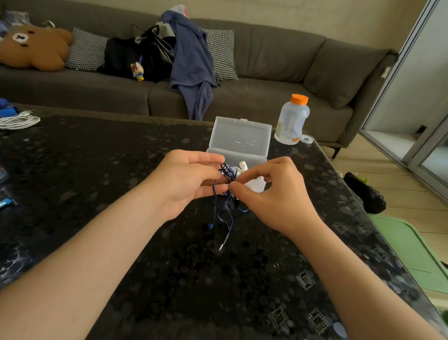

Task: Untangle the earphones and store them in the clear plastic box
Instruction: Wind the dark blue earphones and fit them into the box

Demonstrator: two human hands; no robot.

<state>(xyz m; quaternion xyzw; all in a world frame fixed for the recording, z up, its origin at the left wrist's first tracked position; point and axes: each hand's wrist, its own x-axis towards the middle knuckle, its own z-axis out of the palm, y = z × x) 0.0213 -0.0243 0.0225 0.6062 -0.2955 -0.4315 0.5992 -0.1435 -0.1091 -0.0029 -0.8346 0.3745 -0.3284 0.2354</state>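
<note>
A tangled pair of blue earphones (226, 193) hangs between my two hands above the dark table. My left hand (189, 178) pinches the knot from the left with thumb and fingers. My right hand (270, 190) pinches the same knot from the right. Loose cord dangles below, ending in a blue earbud (210, 226) and a silver jack plug (222, 245) near the tabletop. Just behind my hands stands the clear plastic box (241, 141) with its hinged lid raised. White items lie inside it, partly hidden by my fingers.
A translucent bottle with an orange cap (293, 119) stands at the table's far right corner. A coiled white cable (16, 121) lies far left. The dark patterned table (162, 270) ends close on the right, over a green mat (414, 252). A grey sofa (273, 69) lies behind.
</note>
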